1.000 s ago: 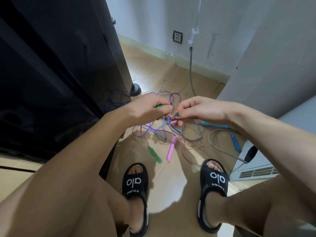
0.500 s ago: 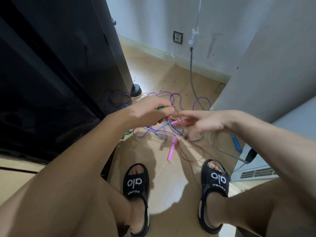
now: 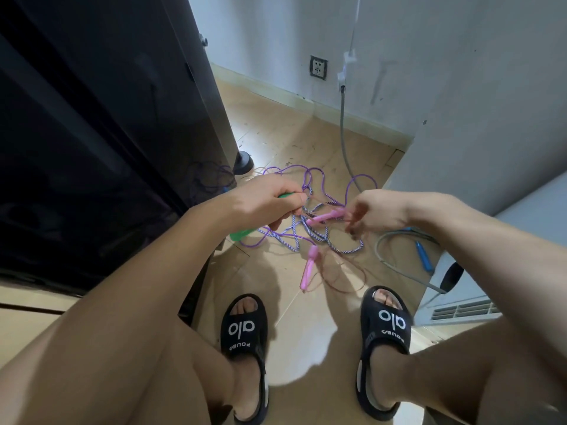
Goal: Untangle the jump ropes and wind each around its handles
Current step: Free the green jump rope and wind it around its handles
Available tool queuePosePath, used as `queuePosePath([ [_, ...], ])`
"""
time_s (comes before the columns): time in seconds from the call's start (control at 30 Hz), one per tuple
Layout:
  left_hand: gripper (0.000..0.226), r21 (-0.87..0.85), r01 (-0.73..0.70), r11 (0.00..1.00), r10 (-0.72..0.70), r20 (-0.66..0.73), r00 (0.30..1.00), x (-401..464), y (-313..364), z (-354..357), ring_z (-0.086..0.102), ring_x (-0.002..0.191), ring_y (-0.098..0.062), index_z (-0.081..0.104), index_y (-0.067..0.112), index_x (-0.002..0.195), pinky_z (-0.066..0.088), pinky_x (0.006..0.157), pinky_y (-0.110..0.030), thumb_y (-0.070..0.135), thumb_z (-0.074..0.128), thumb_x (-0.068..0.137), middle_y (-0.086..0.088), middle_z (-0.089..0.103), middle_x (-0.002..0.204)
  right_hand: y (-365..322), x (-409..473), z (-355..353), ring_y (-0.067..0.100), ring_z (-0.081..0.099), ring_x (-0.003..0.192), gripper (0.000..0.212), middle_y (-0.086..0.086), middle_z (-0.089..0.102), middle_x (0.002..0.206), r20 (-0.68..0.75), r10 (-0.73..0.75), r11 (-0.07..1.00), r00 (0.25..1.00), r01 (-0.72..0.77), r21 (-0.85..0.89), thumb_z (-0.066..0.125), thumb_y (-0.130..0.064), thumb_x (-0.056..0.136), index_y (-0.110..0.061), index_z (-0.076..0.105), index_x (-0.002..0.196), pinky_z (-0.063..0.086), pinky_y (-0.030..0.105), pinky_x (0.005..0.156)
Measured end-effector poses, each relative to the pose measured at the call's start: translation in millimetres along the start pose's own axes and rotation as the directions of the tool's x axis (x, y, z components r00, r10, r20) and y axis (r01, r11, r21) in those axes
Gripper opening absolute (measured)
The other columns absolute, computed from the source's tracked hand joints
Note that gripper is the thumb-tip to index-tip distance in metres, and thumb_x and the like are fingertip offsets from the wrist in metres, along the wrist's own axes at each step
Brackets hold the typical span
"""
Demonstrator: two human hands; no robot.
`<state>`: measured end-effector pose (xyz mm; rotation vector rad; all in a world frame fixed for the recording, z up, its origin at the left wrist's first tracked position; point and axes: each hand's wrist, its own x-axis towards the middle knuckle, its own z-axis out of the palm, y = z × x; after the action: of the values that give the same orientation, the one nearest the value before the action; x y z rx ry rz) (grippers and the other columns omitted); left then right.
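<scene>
Freeing one handle from the knot appears to be the step in hand, and it is best done slowly. A green handle [image 3: 283, 196] is gripped in the clenched left hand [image 3: 270, 204], while a pink handle [image 3: 325, 216] is pinched by the fingers of the right hand [image 3: 377, 214], both held above the floor [image 3: 294, 302] between the knees. Below them the purple rope [image 3: 310, 174] and the blue-and-white braided rope [image 3: 334, 243] are heaped together on the floor, crossed over one another in several places; a second pink handle [image 3: 308, 266] lies just beside the heap, and a blue handle [image 3: 423, 256] lies apart to the right, near a grey cable [image 3: 345, 142] that is no part of the task. The pink handle should be led back through whichever loop encloses it (the thin cord tied to it is too faint to trace, so the path is perhaps best felt for by hand), and the green handle should be kept still as an anchor. Hard pulling is to be avoided, since the crossings would likely be tightened by it. Winding should be left until one rope lies wholly free.
</scene>
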<state>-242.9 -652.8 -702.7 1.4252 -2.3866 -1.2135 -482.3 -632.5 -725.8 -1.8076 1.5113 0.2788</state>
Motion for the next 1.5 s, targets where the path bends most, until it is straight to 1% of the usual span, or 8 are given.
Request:
queuePosePath([
  [0.1, 0.030, -0.039, 0.013, 0.999, -0.013, 0.007, 1.000, 4.1, 2.9, 3.2, 0.050, 0.049, -0.009, 0.060, 0.021, 0.077, 0.048, 0.056, -0.026, 0.031, 0.047, 0.102, 0.010, 0.048, 0.060, -20.4, -3.0, 5.9, 0.016, 0.066, 0.109, 0.068, -0.002, 0.071, 0.115, 0.013, -0.116, 0.913, 0.993, 0.102, 0.395, 0.079, -0.026, 0.062, -0.030, 0.057, 0.126, 0.050, 0.034, 0.099],
  [0.27, 0.029, -0.097, -0.010, 0.995, 0.010, 0.005, 1.000, 3.1, 5.2, 3.5, 0.048, 0.048, -0.010, 0.061, 0.020, 0.078, 0.049, 0.053, -0.024, 0.027, 0.047, 0.103, 0.009, 0.050, 0.062, -39.1, -7.0, 3.2, 0.023, 0.059, 0.087, 0.013, 0.012, 0.074, 0.084, -0.118, -0.264, 0.815, 0.957, 0.287, 0.503, 0.065, -0.024, 0.087, -0.011, 0.065, 0.085, 0.043, 0.057, 0.099],
  [0.5, 0.030, -0.264, 0.067, 0.962, -0.035, 0.124, 0.992, -3.2, 3.2, 0.2, 0.058, 0.056, -0.017, 0.063, 0.000, 0.093, 0.049, 0.054, -0.029, 0.021, 0.045, 0.107, -0.004, 0.061, 0.070, -16.1, -20.7, -13.3, -0.002, 0.053, 0.058, 0.019, 0.002, 0.069, 0.067, -0.069, -0.224, 0.869, 0.972, 0.231, 0.438, 0.062, -0.006, 0.094, -0.003, 0.063, 0.075, 0.040, 0.008, 0.062],
  [0.83, 0.032, -0.060, 0.062, 0.996, -0.050, 0.198, 0.979, -8.9, 9.5, 1.0, 0.049, 0.049, -0.018, 0.055, 0.009, 0.082, 0.045, 0.056, -0.033, 0.036, 0.064, 0.097, 0.004, 0.058, 0.057, -24.1, -18.4, -13.1, 0.021, 0.059, 0.069, 0.024, 0.004, 0.070, 0.079, 0.005, -0.201, 0.699, 0.980, 0.140, 0.701, 0.063, -0.011, 0.089, -0.008, 0.063, 0.113, 0.049, 0.028, 0.070],
  [1.07, 0.027, 0.009, 0.051, 0.999, -0.052, 0.221, 0.974, -9.0, 11.5, 1.2, 0.058, 0.048, -0.020, 0.050, 0.014, 0.082, 0.051, 0.059, -0.035, 0.023, 0.075, 0.088, -0.008, 0.065, 0.059, -48.2, -15.5, -6.5, 0.009, 0.030, 0.046, 0.030, -0.005, 0.038, 0.055, -0.167, -0.222, 0.708, 0.961, 0.277, 0.650, 0.057, -0.008, 0.097, -0.015, 0.049, 0.069, 0.030, 0.018, 0.043],
  [1.17, 0.025, 0.028, 0.069, 0.997, -0.073, 0.192, 0.979, -10.3, 11.8, -2.0, 0.058, 0.047, -0.019, 0.050, 0.013, 0.083, 0.046, 0.050, -0.027, 0.021, 0.072, 0.090, -0.010, 0.066, 0.059, -42.6, -14.2, -11.8, 0.013, 0.023, 0.050, 0.030, -0.006, 0.036, 0.055, -0.183, -0.191, 0.707, 0.964, 0.265, 0.656, 0.058, -0.012, 0.098, -0.018, 0.049, 0.070, 0.012, 0.032, 0.055],
  [1.3, 0.022, 0.014, 0.090, 0.996, -0.091, 0.191, 0.977, -11.4, 16.3, -3.6, 0.056, 0.042, -0.021, 0.050, 0.009, 0.079, 0.048, 0.048, -0.029, 0.013, 0.070, 0.089, -0.010, 0.061, 0.054, -47.2, -18.7, -12.4, 0.012, 0.035, 0.047, 0.021, 0.000, 0.061, 0.065, -0.151, -0.170, 0.727, 0.974, 0.228, 0.648, 0.057, -0.025, 0.099, -0.017, 0.054, 0.080, 0.027, 0.020, 0.044],
  [1.5, 0.018, 0.009, 0.157, 0.988, -0.156, 0.152, 0.976, -7.6, 16.5, -0.5, 0.057, 0.040, -0.019, 0.062, -0.001, 0.087, 0.050, 0.054, -0.033, 0.014, 0.072, 0.086, -0.003, 0.060, 0.046, -65.1, -5.7, 8.1, 0.022, 0.042, 0.056, 0.024, -0.002, 0.066, 0.060, -0.363, -0.165, 0.752, 0.917, 0.355, 0.556, 0.058, -0.034, 0.097, -0.018, 0.050, 0.082, 0.033, 0.034, 0.052],
])
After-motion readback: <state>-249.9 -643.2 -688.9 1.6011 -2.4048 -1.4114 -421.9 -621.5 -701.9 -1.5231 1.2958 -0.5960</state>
